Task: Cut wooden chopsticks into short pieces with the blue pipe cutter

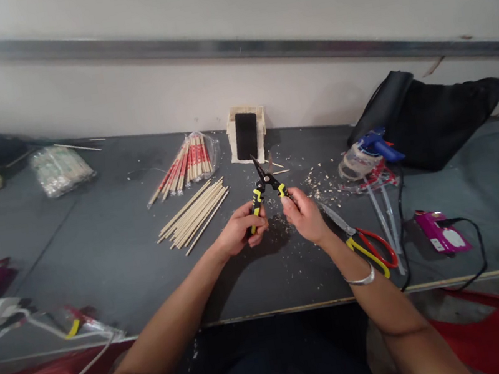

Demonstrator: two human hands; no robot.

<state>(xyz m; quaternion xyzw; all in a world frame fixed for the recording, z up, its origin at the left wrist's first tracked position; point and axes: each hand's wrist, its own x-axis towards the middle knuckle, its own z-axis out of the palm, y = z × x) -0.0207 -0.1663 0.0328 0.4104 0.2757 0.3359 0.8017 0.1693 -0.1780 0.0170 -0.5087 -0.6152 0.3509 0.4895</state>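
Observation:
My left hand is closed around one yellow-and-black handle of a pair of snips. On the other handle, the fingers of my right hand are wrapped. The handles are spread, and the dark blades point away from me, apart at the tips. I see nothing between the blades. To the left of my left hand lies a loose bundle of bare chopsticks. Behind it are paper-sleeved chopsticks in clear plastic. Beyond the snips, a black phone leans on a small pale wooden stand.
Red-and-yellow-handled scissors lie right of my right hand, near wood chips. Farther right are a blue glue gun, clear glue sticks, a black bag and a purple box with a cable. A plastic-wrapped pack lies far left.

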